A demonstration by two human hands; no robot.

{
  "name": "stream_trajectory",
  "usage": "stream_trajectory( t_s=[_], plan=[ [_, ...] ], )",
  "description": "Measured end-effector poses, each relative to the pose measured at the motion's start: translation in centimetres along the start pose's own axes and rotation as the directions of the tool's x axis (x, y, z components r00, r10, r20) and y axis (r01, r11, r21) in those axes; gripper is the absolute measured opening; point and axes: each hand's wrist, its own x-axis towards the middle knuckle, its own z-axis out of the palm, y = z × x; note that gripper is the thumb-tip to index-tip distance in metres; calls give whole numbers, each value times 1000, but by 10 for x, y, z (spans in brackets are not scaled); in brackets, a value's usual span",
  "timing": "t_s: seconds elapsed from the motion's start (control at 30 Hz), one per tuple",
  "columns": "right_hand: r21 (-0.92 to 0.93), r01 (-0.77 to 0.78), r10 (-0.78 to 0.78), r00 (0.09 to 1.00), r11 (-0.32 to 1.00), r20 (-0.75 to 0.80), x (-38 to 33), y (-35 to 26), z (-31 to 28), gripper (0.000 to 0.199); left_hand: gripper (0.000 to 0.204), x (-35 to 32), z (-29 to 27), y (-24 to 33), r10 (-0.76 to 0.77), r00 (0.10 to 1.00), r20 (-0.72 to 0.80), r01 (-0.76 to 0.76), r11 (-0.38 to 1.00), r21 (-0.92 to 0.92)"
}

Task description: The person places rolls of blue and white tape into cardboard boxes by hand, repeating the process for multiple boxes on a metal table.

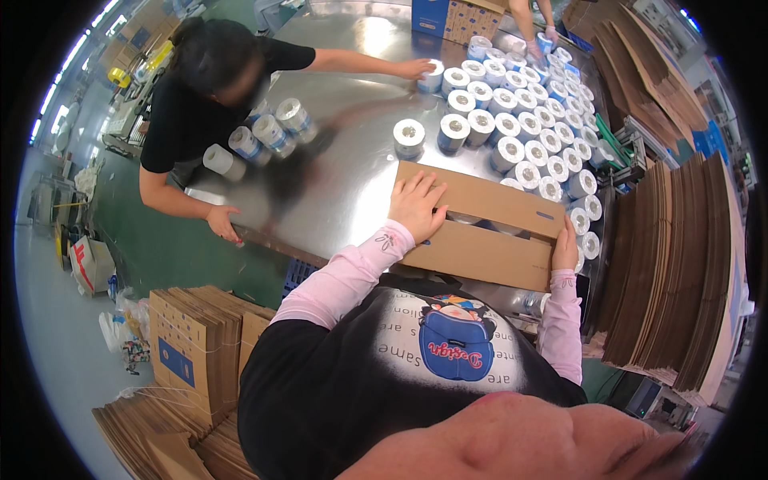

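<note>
In front of me on the metal table lies a brown cardboard box (492, 252). Its two long flaps are folded inward, with a dark gap between them. My left hand (416, 206) rests palm down on the box's left end, fingers spread over the flap. At the right end, my right hand (565, 244) holds the box's edge, its fingers along the outside. Just beyond the box stands a white-topped roll (409, 138) with a blue-and-white wrap. Many similar rolls (507, 126) crowd the table behind and to the right.
Across the steel table (352, 160), a co-worker (216, 88) reaches one hand to a roll; several rolls (272, 132) stand beside them. Another person's hands (544, 36) are at the far rolls. An open carton (458, 20) stands at the back. Flat cardboard stacks (672, 264) line the right; more (196, 352) lie lower left.
</note>
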Motion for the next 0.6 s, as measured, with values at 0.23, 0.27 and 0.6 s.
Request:
stream_trajectory(
  t_s=[0.23, 0.27, 0.6],
  plan=[
    [437, -200, 128, 974, 877, 189, 5, 19, 4, 51, 41, -2, 2, 1, 10, 1000, -13, -10, 1000, 5],
    [520, -232, 130, 966, 822, 225, 7, 31, 5, 53, 42, -2, 1, 1, 4, 999, 31, -4, 1000, -9],
    [763, -426, 71, 889, 486, 452, 5, 40, 0, 68, 73, -120, -32, -58, -451, 892, -40, 418, 854, -309]
  ],
)
